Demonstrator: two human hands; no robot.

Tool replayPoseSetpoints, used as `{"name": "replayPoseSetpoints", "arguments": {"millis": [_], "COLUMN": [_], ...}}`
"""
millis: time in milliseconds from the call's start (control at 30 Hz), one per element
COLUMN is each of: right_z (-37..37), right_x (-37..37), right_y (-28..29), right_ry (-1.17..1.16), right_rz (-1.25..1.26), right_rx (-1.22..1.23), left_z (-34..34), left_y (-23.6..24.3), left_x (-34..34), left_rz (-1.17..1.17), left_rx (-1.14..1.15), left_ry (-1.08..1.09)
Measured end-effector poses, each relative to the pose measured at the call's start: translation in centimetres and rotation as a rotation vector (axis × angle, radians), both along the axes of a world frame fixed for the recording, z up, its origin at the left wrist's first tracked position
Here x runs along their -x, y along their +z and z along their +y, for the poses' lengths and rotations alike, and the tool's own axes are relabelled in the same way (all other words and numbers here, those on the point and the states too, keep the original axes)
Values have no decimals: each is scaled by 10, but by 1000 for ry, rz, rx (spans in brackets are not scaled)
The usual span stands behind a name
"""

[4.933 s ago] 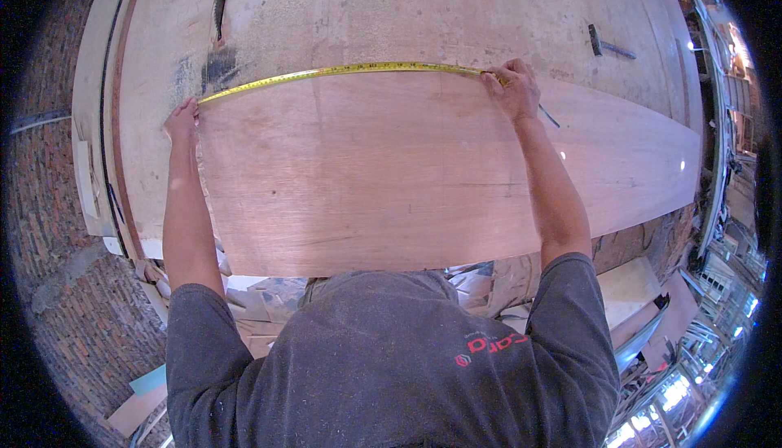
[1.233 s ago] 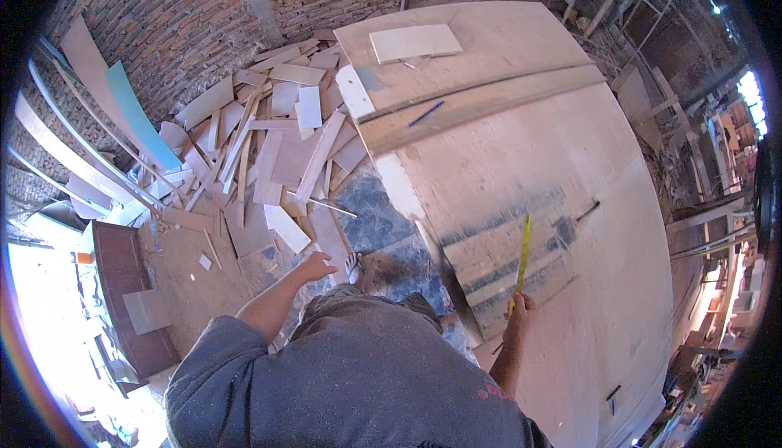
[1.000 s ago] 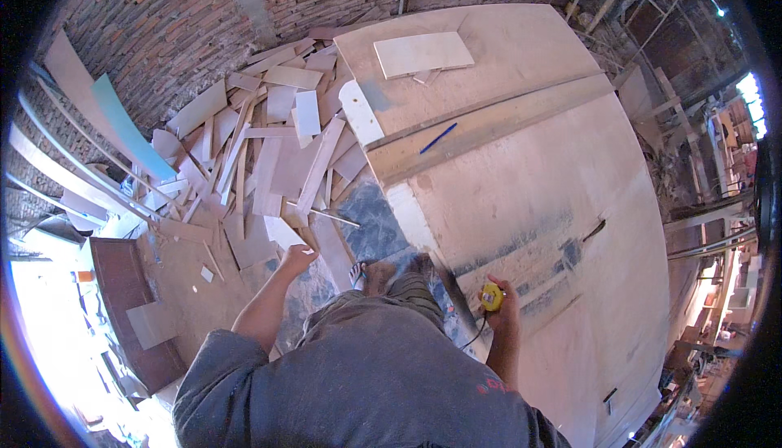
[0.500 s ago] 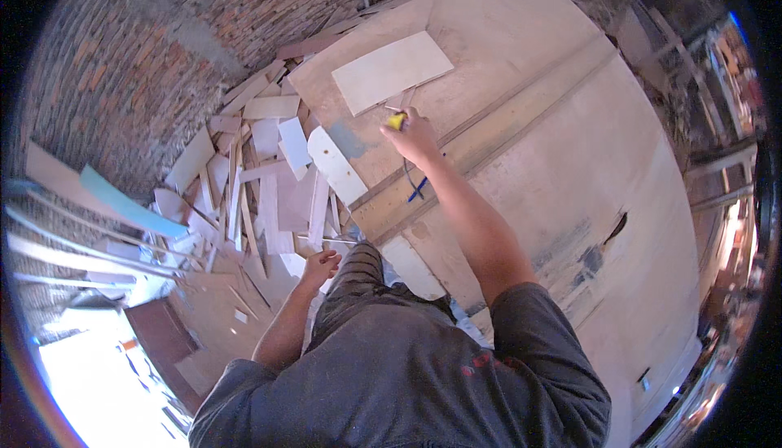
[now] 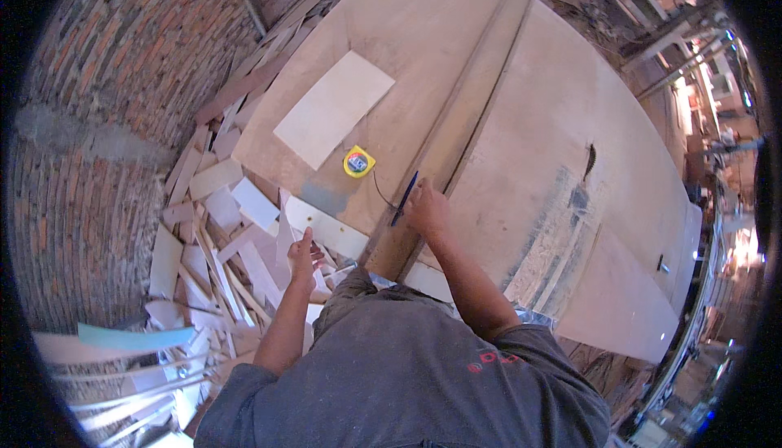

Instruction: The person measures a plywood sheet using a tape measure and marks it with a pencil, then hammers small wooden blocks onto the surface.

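Observation:
My right hand has its fingers closed at the blue pen, over a long groove in the large plywood sheet. A yellow tape measure lies on the board beside a pale rectangular panel; its dark strap curves toward the pen. My left hand hangs near the board's lower left edge, by a white strip, fingers loosely apart and holding nothing.
Plywood offcuts are heaped along the left, beneath a brick wall. A turquoise strip leans at lower left. A hammer lies on the right of the board; timber framing stands beyond.
My view has turned toward the brick wall. The tape, earlier stretched, then wound up in my right hand, now lies released on the board, and that hand has moved to the pen.

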State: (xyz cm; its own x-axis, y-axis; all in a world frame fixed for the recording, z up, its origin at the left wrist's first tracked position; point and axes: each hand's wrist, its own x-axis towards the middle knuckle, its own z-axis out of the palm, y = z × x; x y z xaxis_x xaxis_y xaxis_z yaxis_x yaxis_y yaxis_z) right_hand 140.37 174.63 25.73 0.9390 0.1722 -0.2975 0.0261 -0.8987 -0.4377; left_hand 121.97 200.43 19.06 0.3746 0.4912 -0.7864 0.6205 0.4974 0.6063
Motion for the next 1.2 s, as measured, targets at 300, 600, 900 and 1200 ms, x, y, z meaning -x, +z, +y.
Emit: {"name": "replayPoseSetpoints", "arguments": {"millis": [300, 600, 900, 1200], "right_z": [20, 13, 20, 25], "right_x": [-6, -26, -28, -32], "right_y": [8, -25, -58, -39], "right_ry": [-155, -400, -651, -539], "right_rz": [34, 129, 300, 215], "right_rx": [-4, -129, -282, -195], "left_z": [68, 75, 79, 78], "left_y": [-71, -77, -67, -86], "left_x": [-7, -19, -17, -10], "left_rz": [-140, -102, -132, -205], "left_rx": [-107, -101, -97, 73], "left_ry": [223, 47, -24, 60]}}
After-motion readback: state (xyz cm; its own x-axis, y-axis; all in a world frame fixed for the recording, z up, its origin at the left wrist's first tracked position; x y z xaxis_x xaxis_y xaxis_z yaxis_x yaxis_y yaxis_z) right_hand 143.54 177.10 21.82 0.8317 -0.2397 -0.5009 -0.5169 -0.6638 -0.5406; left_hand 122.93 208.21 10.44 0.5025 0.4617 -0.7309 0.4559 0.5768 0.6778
